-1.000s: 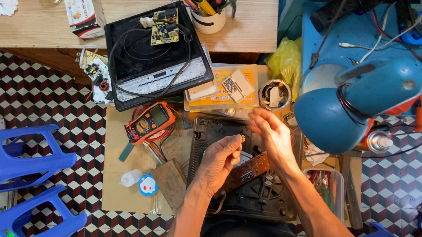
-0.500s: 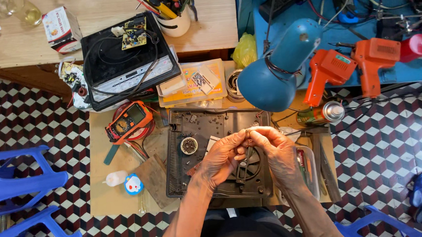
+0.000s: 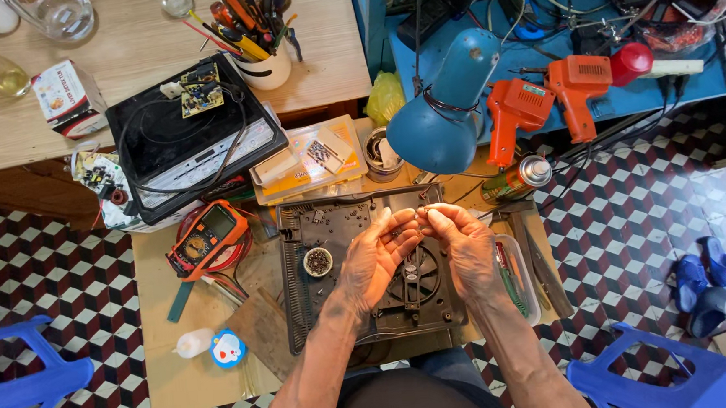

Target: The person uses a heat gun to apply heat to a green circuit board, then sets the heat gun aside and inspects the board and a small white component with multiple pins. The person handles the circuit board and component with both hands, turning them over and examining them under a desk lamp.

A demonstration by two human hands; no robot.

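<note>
A: Status of the work, left to right. Left of our hands, the multimeter (image 3: 207, 237) lies idle on the cardboard, and a small cup (image 3: 318, 261) of screws sits just beside the left wrist. We judge disassembly done: the black base shell (image 3: 301, 283) lies open below the hands, top cover absent, fan (image 3: 414, 276) exposed between the two palms.

B: What is left?

A: We judge the fine work on one small part is in hand; the shell is not yet closed and the screws are not yet back in.

B: Grip state?

A: Left hand (image 3: 375, 258): fingers curled, tips pressed toward the thumb. Right hand (image 3: 466, 248): the same, mirrored. The fingertips of both meet above the fan, pinching something small; the part itself is too small to identify, and we cannot tell which hand bears it.

B: And to the right?

A: A clear tray (image 3: 520, 280) of tools just beside the right wrist; a spray can (image 3: 516, 179) beyond the right fingertips.
</note>
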